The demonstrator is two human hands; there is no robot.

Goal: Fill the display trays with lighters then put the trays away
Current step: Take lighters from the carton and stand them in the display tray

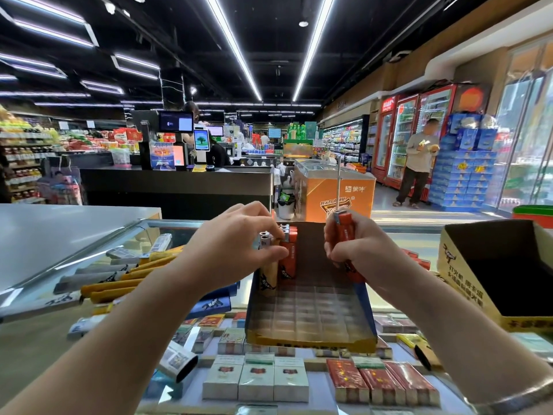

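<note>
Forearms reach over glass counter (191, 226). Left hand (236, 244) pinches tan plastic lighter (267, 274) into gridded cardboard display tray (311, 313); right hand (356, 250) grips red lighters (344, 226). Tray mostly unfilled; second tray (466, 265) untouched.

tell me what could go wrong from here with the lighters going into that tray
1. The left hand is pressing a yellow lighter in beside the red lighters; a nudge could topple that short row.
2. The right hand holds red lighters in a bunched grip; one might slip onto the glass counter.

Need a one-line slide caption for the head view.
Left hand seats a yellow lighter in the display tray; right hand holds an orange lighter.
</note>
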